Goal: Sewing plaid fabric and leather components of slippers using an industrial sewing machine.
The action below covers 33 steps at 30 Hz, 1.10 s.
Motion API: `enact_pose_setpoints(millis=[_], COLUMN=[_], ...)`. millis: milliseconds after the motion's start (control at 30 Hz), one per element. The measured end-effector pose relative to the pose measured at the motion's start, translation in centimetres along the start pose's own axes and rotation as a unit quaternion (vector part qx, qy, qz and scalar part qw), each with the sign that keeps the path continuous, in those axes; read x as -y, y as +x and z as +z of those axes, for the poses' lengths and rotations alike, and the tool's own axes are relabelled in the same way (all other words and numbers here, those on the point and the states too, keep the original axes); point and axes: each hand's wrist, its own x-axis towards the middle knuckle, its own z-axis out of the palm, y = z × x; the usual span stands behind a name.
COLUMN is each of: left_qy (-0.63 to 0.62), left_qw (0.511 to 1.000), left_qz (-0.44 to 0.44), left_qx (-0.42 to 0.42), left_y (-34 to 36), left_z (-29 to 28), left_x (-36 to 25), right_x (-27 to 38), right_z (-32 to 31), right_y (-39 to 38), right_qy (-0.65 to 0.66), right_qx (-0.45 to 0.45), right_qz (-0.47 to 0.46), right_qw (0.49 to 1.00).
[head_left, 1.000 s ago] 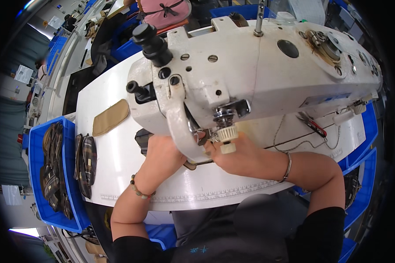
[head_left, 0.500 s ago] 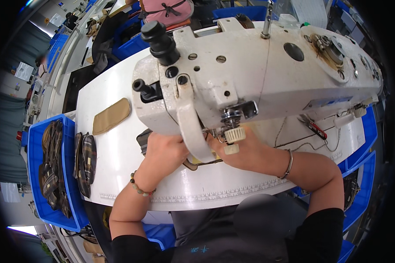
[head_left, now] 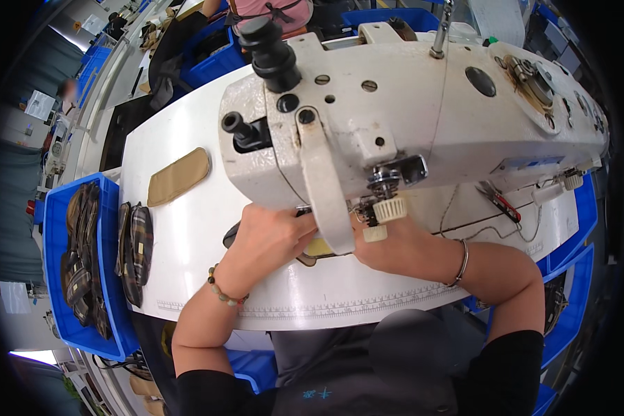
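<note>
A white sewing machine (head_left: pixel 395 104) stands over the table, its curved lever (head_left: pixel 329 187) hanging between my hands. My left hand (head_left: pixel 274 239) is closed, its fingers bent down on a small fabric piece (head_left: pixel 308 261) under the machine head. Dark cloth (head_left: pixel 231 236) pokes out on the far side of that hand, and a yellow patch (head_left: pixel 319 247) shows beside its fingers. My right hand (head_left: pixel 392 246) is curled at the piece's right end. The lever and a cream knob (head_left: pixel 390 208) partly cover its fingers, and the needle area is hidden.
A tan fabric piece (head_left: pixel 179 177) lies at the table's left. Plaid pieces (head_left: pixel 141 244) lie at its edge, by a blue bin (head_left: pixel 128 333) of more. Red-handled snips (head_left: pixel 500 201) and a loose cord (head_left: pixel 457 201) lie right. A ruler strip (head_left: pixel 326 307) runs along the front.
The view has shifted slightly, so the machine sits a little further right. My left hand has edged right with the fabric piece, and more of the yellow patch shows.
</note>
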Motion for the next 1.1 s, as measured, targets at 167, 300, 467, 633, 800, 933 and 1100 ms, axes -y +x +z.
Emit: enact_pose_setpoints(millis=[167, 300, 467, 633, 800, 933, 1100], left_qy=[0.016, 0.009, -0.031, -0.057, -0.051, -0.062, -0.047], left_qw=[1.0, 1.0, 0.999, 0.998, 0.998, 0.998, 0.998], left_qz=[0.004, 0.018, 0.021, -0.004, -0.019, -0.023, -0.047], left_qx=[0.005, -0.017, -0.037, 0.02, 0.026, 0.014, 0.004], left_y=[-0.3, -0.3, 0.3, 0.2, 0.1, 0.1, 0.5], left_z=[0.2, 0.0, -0.1, -0.3, -0.4, 0.1, 0.5], left_x=[-0.2, -0.5, -0.4, -0.4, -0.6, -0.3, -1.0], right_x=[0.1, 0.1, 0.1, 0.1, 0.5, 0.3, 0.1], right_z=[-0.3, 0.0, 0.3, -0.1, -0.3, 0.4, 1.4], right_y=[0.3, 0.4, 0.3, 0.4, 0.4, 0.4, 0.3], right_qy=[0.026, 0.033, 0.064, 0.035, -0.015, -0.001, 0.161], right_qx=[-0.023, -0.016, -0.016, -0.018, -0.029, -0.036, -0.073], right_qz=[0.027, 0.023, 0.027, 0.017, 0.028, 0.047, 0.153], right_qw=[0.999, 0.999, 0.997, 0.999, 0.999, 0.998, 0.972])
